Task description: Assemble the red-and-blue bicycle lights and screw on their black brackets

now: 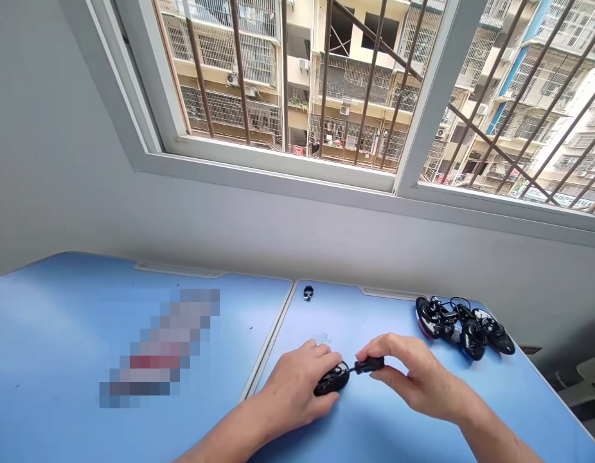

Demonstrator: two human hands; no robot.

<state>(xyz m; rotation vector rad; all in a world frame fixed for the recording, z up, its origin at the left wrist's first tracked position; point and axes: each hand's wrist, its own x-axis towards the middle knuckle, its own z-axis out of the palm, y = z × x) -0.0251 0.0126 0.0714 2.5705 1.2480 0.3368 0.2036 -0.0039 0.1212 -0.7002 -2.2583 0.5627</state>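
Black rounded piece (pixel 333 381), head view: lies low in the frame, just right of centre, on or just above the blue bench (pixel 398 424); contact beneath hidden. Left hand (pixel 302 376) comes in from the bottom edge; its grip is closed round the piece, fingers over the far side, thumb at the near side. Right hand (pixel 416 373) enters from lower right; its grip is a narrow pinch on the black handle of a screwdriver-like tool (pixel 369 364). Thin shaft points left and meets the piece's right end; exact seat of the tip too small to tell.

Centre of frame, above the hands: small black ring-shaped clamp (pixel 308 293), near the bench's back edge. Right of frame: cluster of black rounded parts (pixel 472 339) with thin cables, touching one another, well apart from the hands. Lower left: pixelated patch (pixel 157 354) on the bench, content unreadable. Upper frame: window (pixel 278 161) with brown bars (pixel 284 83), buildings beyond.
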